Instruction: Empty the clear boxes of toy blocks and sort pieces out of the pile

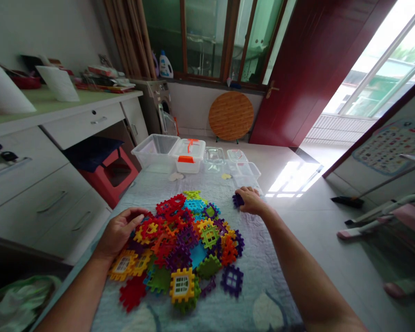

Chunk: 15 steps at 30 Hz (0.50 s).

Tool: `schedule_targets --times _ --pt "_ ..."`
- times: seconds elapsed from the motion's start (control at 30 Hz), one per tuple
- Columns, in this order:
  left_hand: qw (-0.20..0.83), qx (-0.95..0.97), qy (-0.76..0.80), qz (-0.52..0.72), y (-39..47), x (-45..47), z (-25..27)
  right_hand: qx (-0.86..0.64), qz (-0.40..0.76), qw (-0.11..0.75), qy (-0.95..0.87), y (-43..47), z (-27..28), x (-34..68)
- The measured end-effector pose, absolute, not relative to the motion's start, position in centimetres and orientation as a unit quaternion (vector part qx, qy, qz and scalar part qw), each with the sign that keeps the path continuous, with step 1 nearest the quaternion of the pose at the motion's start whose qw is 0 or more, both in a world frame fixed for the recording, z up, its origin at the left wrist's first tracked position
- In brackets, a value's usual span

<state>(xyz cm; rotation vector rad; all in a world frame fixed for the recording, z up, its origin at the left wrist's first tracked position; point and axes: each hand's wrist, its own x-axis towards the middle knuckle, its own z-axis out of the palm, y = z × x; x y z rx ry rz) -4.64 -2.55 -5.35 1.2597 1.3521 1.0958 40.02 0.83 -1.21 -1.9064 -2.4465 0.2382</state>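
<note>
A heaped pile of colourful plastic interlocking tiles with toothed edges lies on the cloth-covered table. My left hand rests at the pile's left side, its thumb and fingers apart and the fingertips touching red tiles. Out to the right, apart from the pile, my right hand has its fingers closed over a dark purple tile, which they partly cover. Nearer to me lie a yellow tile with a white window insert, a purple window tile and a red tile.
Along the table's far edge stand an open clear bin, a lidded box with orange latches and small clear containers. A red stool sits left, below a white desk. A round wooden tabletop leans against the wall.
</note>
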Motion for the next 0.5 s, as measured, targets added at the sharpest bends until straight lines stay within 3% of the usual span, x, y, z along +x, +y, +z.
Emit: schedule_targets --times 0.5 --pt "0.485 0.511 0.548 0.452 -2.7 -4.5 -5.2 -0.62 0.089 -0.008 -0.78 1.7 -1.8 41.4"
